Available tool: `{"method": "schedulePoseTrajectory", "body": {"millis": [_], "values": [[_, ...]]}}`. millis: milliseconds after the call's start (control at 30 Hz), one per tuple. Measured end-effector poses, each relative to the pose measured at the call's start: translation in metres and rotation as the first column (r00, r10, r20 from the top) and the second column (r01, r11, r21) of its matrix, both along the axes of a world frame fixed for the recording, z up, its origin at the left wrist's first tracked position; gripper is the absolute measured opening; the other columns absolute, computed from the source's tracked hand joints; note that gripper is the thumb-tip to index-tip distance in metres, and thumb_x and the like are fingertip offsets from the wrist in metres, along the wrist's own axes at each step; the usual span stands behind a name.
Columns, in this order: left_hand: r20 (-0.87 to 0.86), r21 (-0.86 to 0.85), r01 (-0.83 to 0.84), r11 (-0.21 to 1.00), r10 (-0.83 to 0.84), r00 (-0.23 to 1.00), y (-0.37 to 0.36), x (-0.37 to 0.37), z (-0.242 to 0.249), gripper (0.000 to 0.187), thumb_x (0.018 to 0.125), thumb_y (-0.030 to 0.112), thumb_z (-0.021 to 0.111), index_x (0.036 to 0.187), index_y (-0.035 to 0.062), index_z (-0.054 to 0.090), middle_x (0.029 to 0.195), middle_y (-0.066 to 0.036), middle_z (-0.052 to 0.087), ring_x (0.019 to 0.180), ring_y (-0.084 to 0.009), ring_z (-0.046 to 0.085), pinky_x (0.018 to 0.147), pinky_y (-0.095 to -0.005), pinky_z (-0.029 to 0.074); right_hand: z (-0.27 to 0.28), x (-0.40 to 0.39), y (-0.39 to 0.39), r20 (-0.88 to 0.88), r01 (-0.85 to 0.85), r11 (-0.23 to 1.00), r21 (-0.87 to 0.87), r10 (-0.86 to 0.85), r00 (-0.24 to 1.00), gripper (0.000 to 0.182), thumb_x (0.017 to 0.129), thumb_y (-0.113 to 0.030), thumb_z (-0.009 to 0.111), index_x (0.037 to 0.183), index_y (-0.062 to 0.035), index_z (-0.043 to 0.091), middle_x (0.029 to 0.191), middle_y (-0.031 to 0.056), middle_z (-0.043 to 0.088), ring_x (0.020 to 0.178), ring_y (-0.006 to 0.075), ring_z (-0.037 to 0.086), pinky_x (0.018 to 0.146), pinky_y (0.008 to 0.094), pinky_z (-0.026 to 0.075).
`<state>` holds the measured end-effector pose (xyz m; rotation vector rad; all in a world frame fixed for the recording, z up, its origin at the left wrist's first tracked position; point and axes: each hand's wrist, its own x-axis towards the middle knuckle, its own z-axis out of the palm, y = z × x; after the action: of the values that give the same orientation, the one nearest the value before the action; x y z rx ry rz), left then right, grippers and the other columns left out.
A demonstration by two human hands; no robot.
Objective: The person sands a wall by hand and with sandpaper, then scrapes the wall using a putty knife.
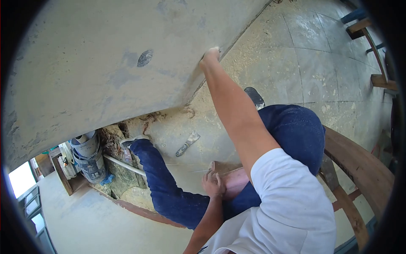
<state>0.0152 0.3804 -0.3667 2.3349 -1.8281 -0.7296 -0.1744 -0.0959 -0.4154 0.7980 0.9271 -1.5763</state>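
My right hand [210,58] is stretched far forward, closed and pressed to the edge of a large grey plastered wall [105,84]. A pale bit shows at its fingertips; I cannot tell what it holds. Bent close to my body, my left hand [213,183] lies with fingers apart on a pinkish block-like piece with a brown wooden top [228,167], between my legs. A dusty putty knife [188,143] rests on the floor, between my left foot and my right arm. The wall carries a dark oval patch [144,58].
Stacked grey buckets [89,156] stand by the wall's end at left, near a white pipe [124,165] and rubble. Pale dust and crumbs cover the tiled floor [313,72]. A curved wooden chair [359,165] is close on my right, with more wooden furniture [382,80] beyond.
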Motion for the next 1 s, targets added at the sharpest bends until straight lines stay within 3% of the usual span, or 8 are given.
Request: {"method": "schedulePoseTrajectory", "body": {"millis": [100, 233, 333, 500, 600, 700, 900, 1000], "values": [[0.026, -0.041, 0.053, 0.998, -0.052, 0.998, 0.007, 0.007, -0.013, 0.023, 0.087, 0.023, 0.053, 0.095, 0.0039, 0.064, 0.107, -0.012, 0.063, 0.105, -0.0317, 0.055, 0.095, -0.0438, 0.039, 0.008, 0.012, 0.005, -0.865, -0.132, 0.971, 0.198, 0.237, 0.442, 0.065, 0.099, -0.039, 0.032, 0.15, -0.0118, 0.001, 0.154, 0.0098, 0.02, 0.137, 0.0278, 0.028, 0.113, 0.0416, 0.022], [0.005, -0.055, 0.041, 0.998, -0.04, 0.999, 0.001, -0.002, -0.002, 0.024, 0.087, 0.023, 0.053, 0.093, 0.0035, 0.064, 0.105, -0.012, 0.064, 0.106, -0.0312, 0.055, 0.096, -0.0445, 0.038, -0.011, 0.05, 0.033, -0.925, -0.177, 0.983, 0.057, 0.119, 0.362, 0.063, 0.1, -0.038, 0.03, 0.15, -0.0107, 0.003, 0.153, 0.0124, 0.019, 0.139, 0.0287, 0.023, 0.114, 0.0412, 0.02], [-0.015, -0.068, 0.058, 0.996, -0.059, 0.998, 0.004, 0.003, -0.009, 0.024, 0.087, 0.023, 0.053, 0.093, 0.0033, 0.064, 0.105, -0.013, 0.063, 0.106, -0.032, 0.055, 0.096, -0.0444, 0.038, -0.013, 0.014, 0.016, -0.129, -0.057, 0.998, 0.017, 0.059, 0.99, 0.059, 0.1, -0.024, 0.029, 0.149, -0.0052, 0.0, 0.153, 0.0134, 0.019, 0.142, 0.0302, 0.012, 0.117, 0.04, 0.006], [-0.006, -0.05, 0.028, 0.998, -0.028, 1.0, -0.001, -0.001, 0.004, 0.024, 0.087, 0.023, 0.053, 0.093, 0.0029, 0.064, 0.105, -0.013, 0.063, 0.106, -0.032, 0.054, 0.096, -0.0445, 0.038, 0.042, 0.049, 0.029, -0.951, -0.109, 0.993, -0.055, -0.019, 0.307, 0.062, 0.098, -0.025, 0.032, 0.148, -0.0035, 0.004, 0.152, 0.0137, 0.024, 0.142, 0.0293, 0.014, 0.116, 0.0418, 0.014], [-0.038, 0.008, 0.016, 1.0, -0.015, 0.999, 0.003, -0.002, 0.0, 0.025, 0.085, 0.023, 0.056, 0.098, 0.0038, 0.064, 0.11, -0.013, 0.061, 0.11, -0.0333, 0.052, 0.098, -0.045, 0.037, 0.018, 0.095, 0.058, -0.919, -0.174, 0.981, 0.089, 0.148, 0.366, 0.058, 0.099, -0.03, 0.028, 0.149, -0.0076, 0.008, 0.151, 0.0149, 0.025, 0.141, 0.0292, 0.016, 0.114, 0.0436, 0.02], [-0.027, 0.036, 0.031, 0.999, -0.03, 0.999, 0.009, 0.011, -0.015, 0.028, 0.082, 0.023, 0.06, 0.103, 0.005, 0.063, 0.116, -0.013, 0.059, 0.113, -0.0348, 0.049, 0.099, -0.0455, 0.036, -0.014, 0.059, 0.032, 0.149, -0.032, 0.998, -0.053, 0.039, 0.988, 0.058, 0.1, -0.031, 0.027, 0.149, -0.0083, 0.005, 0.153, 0.0152, 0.016, 0.14, 0.0313, 0.022, 0.114, 0.0448, 0.02], [0.013, -0.071, 0.025, 0.997, -0.025, 1.0, 0.001, -0.002, -0.001, 0.024, 0.087, 0.022, 0.054, 0.096, 0.0026, 0.064, 0.109, -0.014, 0.062, 0.107, -0.0323, 0.054, 0.096, -0.0443, 0.039, 0.097, 0.112, 0.071, -0.991, -0.232, 0.969, -0.082, -0.055, 0.118, 0.055, 0.099, -0.021, 0.027, 0.15, -0.0119, 0.008, 0.156, 0.0158, 0.004, 0.143, 0.0347, 0.0, 0.115, 0.0466, 0.014], [-0.036, 0.026, -0.007, 1.0, 0.008, 0.999, -0.001, -0.001, 0.0, 0.027, 0.083, 0.023, 0.059, 0.104, 0.0051, 0.062, 0.116, -0.012, 0.059, 0.114, -0.0339, 0.049, 0.1, -0.0451, 0.035, 0.062, 0.126, 0.086, -0.931, -0.269, 0.933, -0.239, -0.142, 0.335, 0.056, 0.099, -0.016, 0.026, 0.147, 0.0025, 0.004, 0.155, 0.0185, 0.005, 0.144, 0.0323, 0.003, 0.116, 0.0413, 0.013]]}}
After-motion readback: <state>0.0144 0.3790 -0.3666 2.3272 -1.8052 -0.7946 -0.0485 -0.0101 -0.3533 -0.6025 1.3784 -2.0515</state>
